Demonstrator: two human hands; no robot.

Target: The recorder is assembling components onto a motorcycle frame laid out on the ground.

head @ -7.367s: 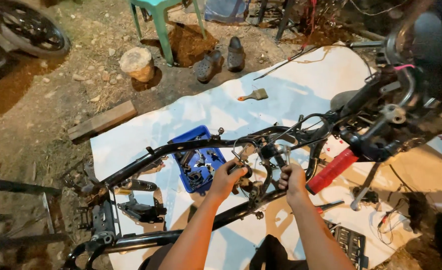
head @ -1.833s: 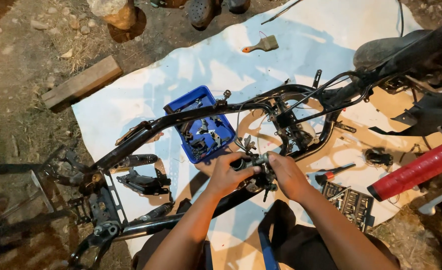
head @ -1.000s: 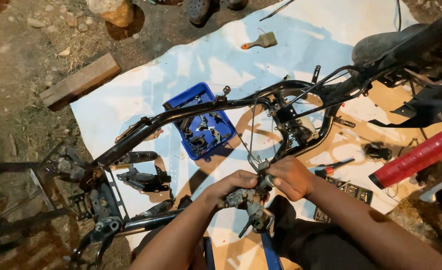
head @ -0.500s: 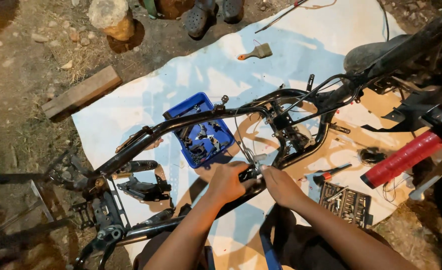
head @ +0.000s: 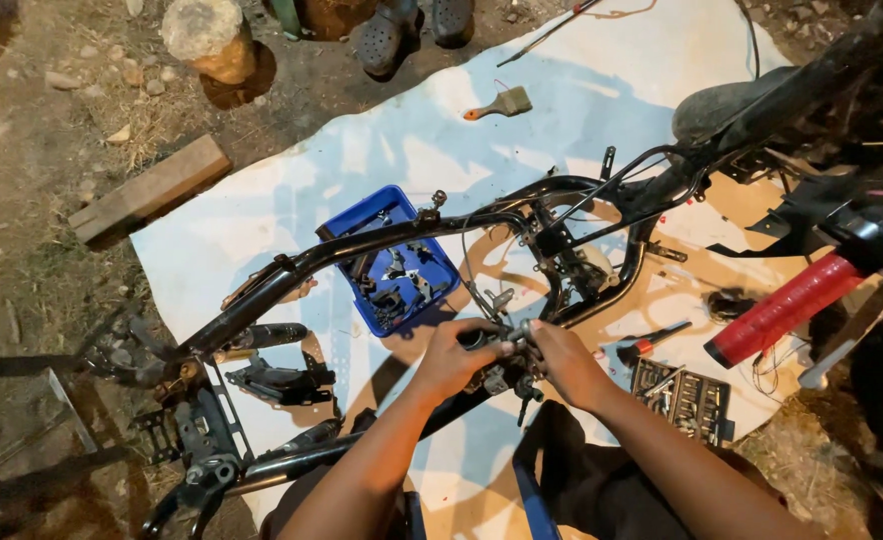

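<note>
over the tubular black frame [head: 362, 250], both hands grip a knobbly metal part [head: 507, 365].

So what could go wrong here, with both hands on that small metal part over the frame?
The small metal part is pinched between the left hand and right hand above a cluttered white sheet; a dropped piece could vanish there. Loose cables near the black frame might snag the fingers.

The hands [head: 462, 355] [head: 567, 362] are covering most of a small metal part [head: 510, 352], so its shape is staying unclear. The bits in the blue tray [head: 357, 220] are showing too small to tell apart. The top edge is cutting off the shoes [head: 412, 25].
</note>
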